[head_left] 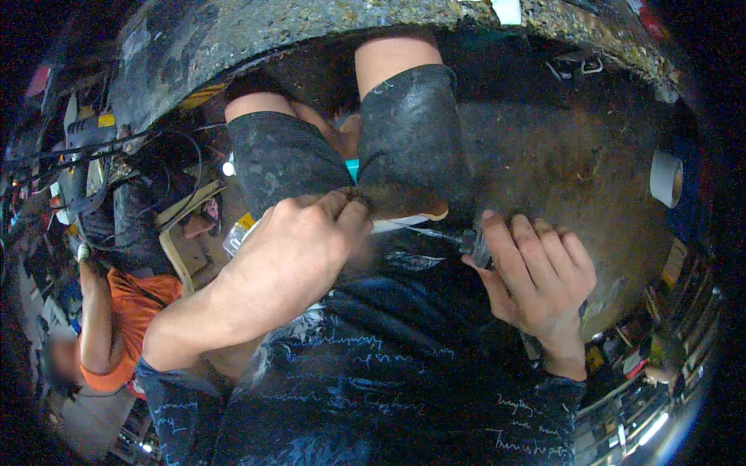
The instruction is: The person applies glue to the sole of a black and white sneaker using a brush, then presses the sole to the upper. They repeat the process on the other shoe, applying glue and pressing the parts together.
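Observation:
Between my knees, in dark shorts, lies a brown shoe (400, 200) with a pale sole edge. My left hand (299, 241) is closed at the shoe's left end, its fingertips pressed together. What they pinch is hidden by the hand. To the right of the shoe, my right hand (540, 268) grips the dark handle of an awl-like tool (479, 250) between thumb and fingers. A thin, light shaft or thread runs from the handle toward the sole edge. A bit of turquoise material (353, 171) shows between my thighs.
A rough, speckled slab (311, 23) spans the far side. A white roll (666, 179) stands at the right. To the left, a person in an orange shirt (136, 318) sits near cables, a pale wooden frame (179, 241) and clutter. Shelving with items fills the lower right.

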`<action>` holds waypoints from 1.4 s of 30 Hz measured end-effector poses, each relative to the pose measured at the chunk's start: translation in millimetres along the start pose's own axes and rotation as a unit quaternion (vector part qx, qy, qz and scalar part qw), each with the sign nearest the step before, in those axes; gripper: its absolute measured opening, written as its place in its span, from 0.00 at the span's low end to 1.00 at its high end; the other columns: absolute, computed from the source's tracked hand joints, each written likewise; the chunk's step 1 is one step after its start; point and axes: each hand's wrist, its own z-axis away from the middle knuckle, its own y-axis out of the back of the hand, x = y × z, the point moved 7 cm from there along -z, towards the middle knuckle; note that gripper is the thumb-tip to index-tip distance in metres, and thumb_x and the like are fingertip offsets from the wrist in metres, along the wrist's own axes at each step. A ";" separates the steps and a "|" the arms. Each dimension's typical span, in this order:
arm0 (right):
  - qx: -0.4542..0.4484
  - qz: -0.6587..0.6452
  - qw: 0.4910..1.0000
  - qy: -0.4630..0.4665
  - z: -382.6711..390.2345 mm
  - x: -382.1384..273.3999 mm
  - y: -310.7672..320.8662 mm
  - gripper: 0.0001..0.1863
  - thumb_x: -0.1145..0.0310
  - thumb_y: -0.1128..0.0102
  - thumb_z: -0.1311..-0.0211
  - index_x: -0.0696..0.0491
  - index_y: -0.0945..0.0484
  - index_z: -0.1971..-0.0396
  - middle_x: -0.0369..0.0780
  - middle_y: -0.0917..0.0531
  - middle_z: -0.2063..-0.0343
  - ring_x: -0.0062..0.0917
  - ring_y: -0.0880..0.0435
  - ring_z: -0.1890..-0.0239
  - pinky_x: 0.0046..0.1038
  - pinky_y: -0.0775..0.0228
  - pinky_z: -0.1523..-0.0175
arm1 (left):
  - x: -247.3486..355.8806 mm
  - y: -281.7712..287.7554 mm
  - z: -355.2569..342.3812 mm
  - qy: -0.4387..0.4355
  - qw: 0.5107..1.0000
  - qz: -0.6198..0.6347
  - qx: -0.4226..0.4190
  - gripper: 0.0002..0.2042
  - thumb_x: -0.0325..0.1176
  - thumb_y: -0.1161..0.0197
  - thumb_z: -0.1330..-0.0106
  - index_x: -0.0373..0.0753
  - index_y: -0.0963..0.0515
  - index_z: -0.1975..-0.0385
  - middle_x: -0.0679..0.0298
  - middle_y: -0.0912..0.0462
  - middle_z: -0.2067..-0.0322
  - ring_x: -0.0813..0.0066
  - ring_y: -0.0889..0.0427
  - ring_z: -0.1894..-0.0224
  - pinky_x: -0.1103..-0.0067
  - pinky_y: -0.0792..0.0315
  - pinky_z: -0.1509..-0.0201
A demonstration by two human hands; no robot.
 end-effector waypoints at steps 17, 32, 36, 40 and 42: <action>-0.043 0.052 0.997 0.024 -6.9 -3.0 2.6 0.19 0.63 0.44 0.32 0.51 0.11 0.47 0.39 0.13 0.60 0.28 0.13 0.61 0.30 0.24 0.58 | 3.5 0.9 -5.9 0.000 0.999 -0.032 -0.003 0.10 0.25 0.38 0.35 0.26 0.21 0.58 0.46 0.14 0.64 0.49 0.09 0.63 0.62 0.12 0.60; -0.028 0.061 0.998 0.005 1.1 5.8 4.6 0.15 0.64 0.38 0.30 0.51 0.10 0.49 0.38 0.13 0.61 0.28 0.14 0.61 0.29 0.26 0.59 | 7.2 -2.7 -19.9 0.009 0.997 -0.072 0.022 0.10 0.28 0.38 0.31 0.27 0.22 0.57 0.45 0.13 0.64 0.48 0.08 0.68 0.60 0.12 0.66; -0.026 0.060 0.998 0.001 3.1 7.9 3.8 0.15 0.63 0.36 0.30 0.50 0.10 0.49 0.38 0.13 0.61 0.27 0.13 0.60 0.29 0.26 0.59 | 7.5 -0.6 -27.0 -0.003 0.996 -0.092 -0.017 0.10 0.26 0.38 0.31 0.25 0.22 0.56 0.44 0.13 0.68 0.47 0.08 0.68 0.60 0.12 0.66; -0.051 0.046 0.998 -0.008 3.6 10.4 1.7 0.16 0.64 0.38 0.30 0.49 0.10 0.48 0.38 0.13 0.60 0.27 0.13 0.60 0.30 0.26 0.58 | 7.9 3.9 -31.1 0.000 0.996 -0.079 -0.038 0.10 0.24 0.39 0.32 0.23 0.20 0.57 0.43 0.13 0.71 0.43 0.09 0.68 0.57 0.13 0.65; -0.057 0.039 0.998 -0.013 2.9 12.3 0.5 0.17 0.64 0.39 0.31 0.48 0.10 0.47 0.37 0.12 0.60 0.27 0.13 0.60 0.31 0.26 0.57 | 5.2 3.1 -36.4 0.014 0.996 -0.070 -0.052 0.10 0.24 0.39 0.33 0.23 0.19 0.58 0.41 0.14 0.73 0.41 0.09 0.68 0.56 0.13 0.63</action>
